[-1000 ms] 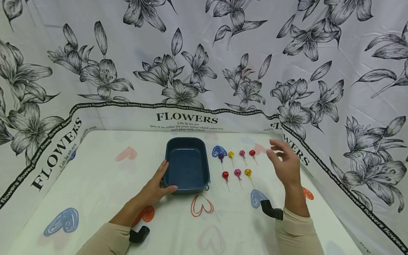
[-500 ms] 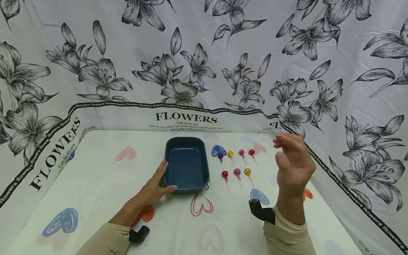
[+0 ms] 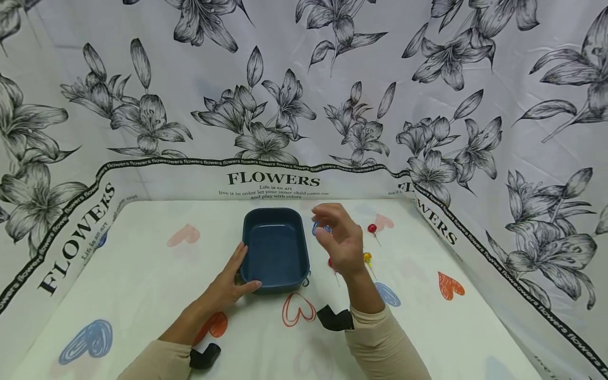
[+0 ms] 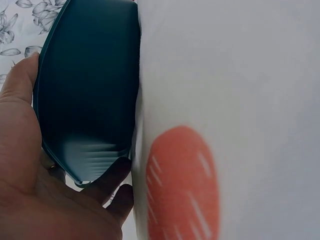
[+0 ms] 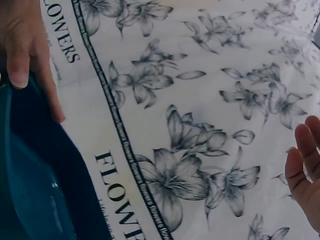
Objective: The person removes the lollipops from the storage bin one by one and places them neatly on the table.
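Note:
My left hand [image 3: 227, 286] holds the near left corner of a dark blue rectangular plastic bin [image 3: 275, 287], thumb at the front rim and fingers along its left side. The left wrist view shows the bin's wall [image 4: 90, 90] between thumb and fingers. Nothing lies inside the bin. Just right of it, my right hand [image 3: 342, 243] hovers with fingers loosely bent, thumb apart, holding nothing. Behind it lie small lollipops on white sticks: a red lollipop [image 3: 372, 228], a yellow lollipop [image 3: 368, 258] and a partly covered red lollipop [image 3: 331, 262]. The hand hides the others.
A white cloth with printed hearts covers the table [image 3: 157, 274]. A flower-printed curtain [image 3: 190, 132] closes off the back and sides. Black wrist mounts [image 3: 334, 318] stick out from both sleeves.
My right hand has swung left from beyond the lollipops to above them, close to the bin, and now covers several. My left hand and the bin have stayed put.

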Available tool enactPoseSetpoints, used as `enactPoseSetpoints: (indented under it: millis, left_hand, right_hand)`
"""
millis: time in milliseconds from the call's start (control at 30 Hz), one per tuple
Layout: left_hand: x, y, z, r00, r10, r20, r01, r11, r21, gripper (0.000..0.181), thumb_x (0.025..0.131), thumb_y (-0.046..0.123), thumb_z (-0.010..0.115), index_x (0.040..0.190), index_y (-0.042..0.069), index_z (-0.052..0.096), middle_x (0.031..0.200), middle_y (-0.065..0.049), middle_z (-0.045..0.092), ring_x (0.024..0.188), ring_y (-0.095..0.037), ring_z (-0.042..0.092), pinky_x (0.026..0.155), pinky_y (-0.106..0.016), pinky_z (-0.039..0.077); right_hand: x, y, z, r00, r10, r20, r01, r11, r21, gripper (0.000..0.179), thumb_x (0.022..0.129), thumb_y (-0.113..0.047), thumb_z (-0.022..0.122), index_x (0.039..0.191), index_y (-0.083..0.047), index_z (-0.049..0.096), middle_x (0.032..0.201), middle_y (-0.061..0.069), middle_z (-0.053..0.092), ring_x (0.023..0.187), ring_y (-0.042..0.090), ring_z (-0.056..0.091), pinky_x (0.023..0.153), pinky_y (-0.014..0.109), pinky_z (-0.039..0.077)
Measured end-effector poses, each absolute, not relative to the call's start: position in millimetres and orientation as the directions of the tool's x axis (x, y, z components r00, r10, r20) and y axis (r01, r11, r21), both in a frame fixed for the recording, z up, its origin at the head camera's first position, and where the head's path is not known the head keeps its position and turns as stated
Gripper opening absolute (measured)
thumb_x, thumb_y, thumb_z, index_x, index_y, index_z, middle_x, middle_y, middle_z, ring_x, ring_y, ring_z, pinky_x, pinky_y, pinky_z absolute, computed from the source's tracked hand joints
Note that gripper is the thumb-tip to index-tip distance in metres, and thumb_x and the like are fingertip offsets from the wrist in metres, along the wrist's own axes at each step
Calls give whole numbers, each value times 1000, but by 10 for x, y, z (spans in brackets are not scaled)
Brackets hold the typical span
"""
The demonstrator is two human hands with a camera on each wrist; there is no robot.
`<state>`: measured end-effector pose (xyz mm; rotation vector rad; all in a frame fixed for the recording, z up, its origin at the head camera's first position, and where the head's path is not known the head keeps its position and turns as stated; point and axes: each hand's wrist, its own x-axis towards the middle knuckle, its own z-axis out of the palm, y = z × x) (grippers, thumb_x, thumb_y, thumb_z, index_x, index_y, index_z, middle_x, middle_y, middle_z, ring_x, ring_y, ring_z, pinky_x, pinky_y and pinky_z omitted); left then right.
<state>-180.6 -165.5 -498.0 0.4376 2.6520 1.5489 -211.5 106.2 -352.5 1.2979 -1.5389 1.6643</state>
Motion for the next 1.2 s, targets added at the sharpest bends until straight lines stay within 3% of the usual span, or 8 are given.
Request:
enactPoseSetpoints:
  millis: [167, 267, 400, 600, 700, 900, 1200]
  left_hand:
    - [-1797, -1663, -4975, -961, 259, 100, 216, 469, 856, 98, 87, 35, 72, 156, 10, 7, 161, -6, -4, 144, -35, 0, 108, -63, 9]
    - [-1796, -1668, -4964, -959, 262, 108, 223, 464, 857, 96, 88, 35, 72, 156, 11, 8, 161, -7, -4, 144, -36, 0, 107, -64, 9]
    - [-1804, -1676, -4960, -956, 267, 121, 235, 450, 862, 96, 89, 34, 71, 156, 10, 7, 161, -7, -5, 144, -36, -1, 107, -64, 9]
    - [-1793, -1667, -4952, -955, 272, 114, 229, 441, 868, 95, 89, 30, 71, 156, 9, 7, 161, -9, -5, 143, -38, -1, 106, -65, 8]
    - [-1779, -1659, -4940, -957, 271, 109, 222, 433, 873, 94, 89, 28, 72, 156, 8, 8, 161, -9, -5, 143, -38, 0, 106, -66, 9]
    - [-1771, -1655, -4951, -957, 266, 116, 227, 432, 873, 93, 89, 28, 72, 155, 8, 9, 161, -9, -3, 143, -37, 2, 106, -65, 10]
    - [-1784, -1664, -4971, -953, 279, 119, 235, 431, 871, 93, 90, 30, 70, 155, 5, 8, 161, -8, -5, 143, -37, 0, 107, -64, 11]
  right_hand:
    - [-2206, 866, -3703, -454, -318, 833, -834, -177, -522, 36, 97, -17, 59, 115, 14, 54, 110, 25, 54, 91, 39, 54, 75, 41, 49]
    - [-2215, 767, -3749, -493, -406, 770, -802, -131, -583, 28, 94, -1, 58, 118, 13, 54, 111, 27, 53, 92, 40, 54, 75, 43, 49]
    - [-2254, 621, -3850, -572, -520, 634, -728, -34, -685, 33, 89, 12, 58, 121, 10, 56, 114, 29, 54, 92, 41, 56, 72, 46, 50]
    - [-2512, 423, -4316, -676, -628, 385, -621, 204, -757, 34, 93, -13, 66, 125, -6, 62, 117, 10, 61, 92, 15, 60, 72, 30, 51]
    - [-2597, 367, -4479, -677, -670, 303, -609, 281, -742, 34, 93, -21, 66, 125, -11, 63, 117, 6, 62, 92, 8, 58, 73, 24, 50]
    - [-2628, 303, -4595, -636, -743, 209, -654, 375, -658, 32, 92, -20, 68, 123, -12, 66, 111, 7, 64, 87, 6, 57, 74, 20, 48]
    - [-2636, 234, -4650, -617, -785, -52, -591, 506, -629, 31, 91, -22, 69, 121, -15, 67, 106, -5, 67, 90, 2, 60, 77, 19, 48]
